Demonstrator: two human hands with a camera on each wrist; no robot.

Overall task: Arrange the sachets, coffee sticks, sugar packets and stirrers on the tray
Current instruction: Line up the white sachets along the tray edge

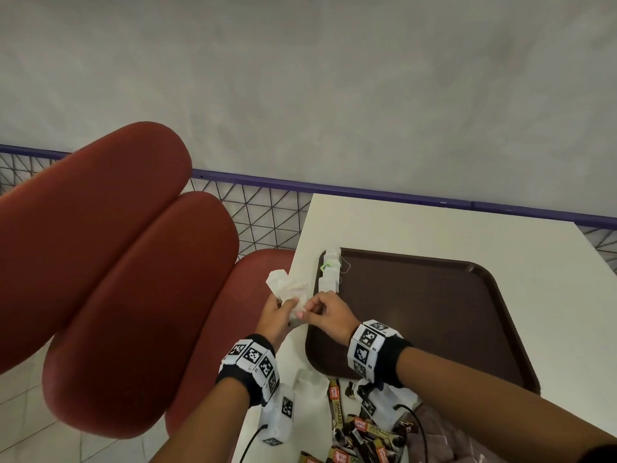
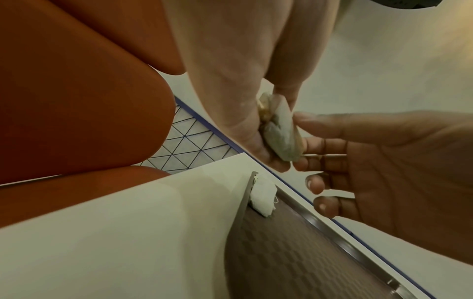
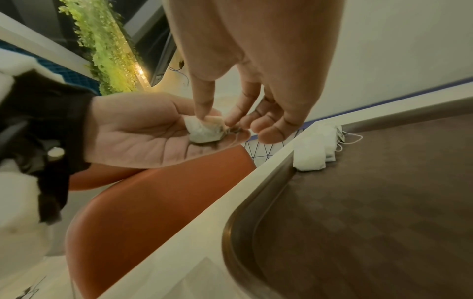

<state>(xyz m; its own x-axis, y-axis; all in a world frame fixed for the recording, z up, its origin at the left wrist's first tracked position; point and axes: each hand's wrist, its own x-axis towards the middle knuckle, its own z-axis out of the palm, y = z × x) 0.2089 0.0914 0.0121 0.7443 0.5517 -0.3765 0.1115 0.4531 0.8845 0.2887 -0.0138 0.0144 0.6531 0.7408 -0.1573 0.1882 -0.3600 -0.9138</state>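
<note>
A brown tray [image 1: 434, 329] lies on the white table [image 1: 434, 225]. A row of white tea sachets [image 1: 329, 272] with strings sits along its left rim, also seen in the wrist views as sachets [image 2: 263, 196] and sachets [image 3: 314, 147]. My left hand [image 1: 283, 307] hovers over the table's left edge and holds a bunch of white sachets [image 1: 287, 289]. My right hand [image 1: 309, 312] meets it and pinches one sachet [image 3: 204, 129] lying on the left fingers, thumb and forefinger on it. Coffee sticks [image 1: 360, 432] lie piled at the table's near edge.
Red padded seat cushions [image 1: 117, 262] stand to the left, close under my left hand. A wire mesh rail [image 1: 263, 215] with a purple bar runs behind the table. More white sachets [image 1: 310, 379] lie in front of the tray. A brownish pouch [image 1: 440, 439] sits at the bottom right.
</note>
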